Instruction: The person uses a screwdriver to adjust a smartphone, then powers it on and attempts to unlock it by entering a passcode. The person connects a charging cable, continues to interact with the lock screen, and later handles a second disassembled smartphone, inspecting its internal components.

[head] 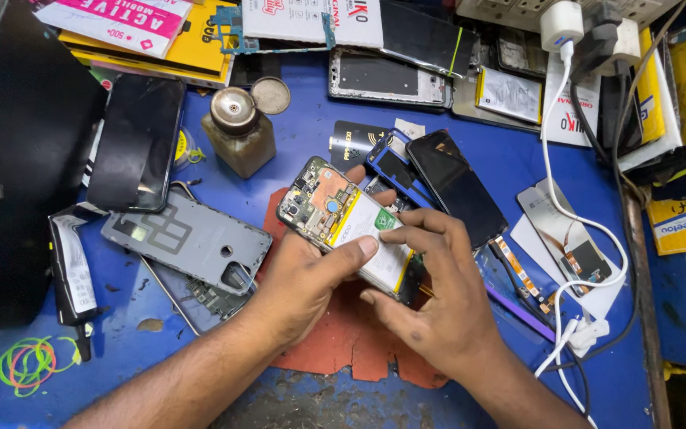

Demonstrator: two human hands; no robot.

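Desk (311, 119) blue, scuffed, with a worn red mat (343, 334) in the middle. Opened phone (351, 226): black frame, white battery with yellow edge strip and green label, copper-orange shield, small blue dot. Back cover (188, 242) grey with raised line pattern. Phone at left (138, 141) glossy black; second screen (458, 187) black too, next to a blue frame (395, 167). Bottle (240, 135) murky brown, silver metal cap. Charger cable (557, 199) white. Rubber bands (29, 364) neon green, pink, orange. Boxes (160, 36) yellow, pink and white.
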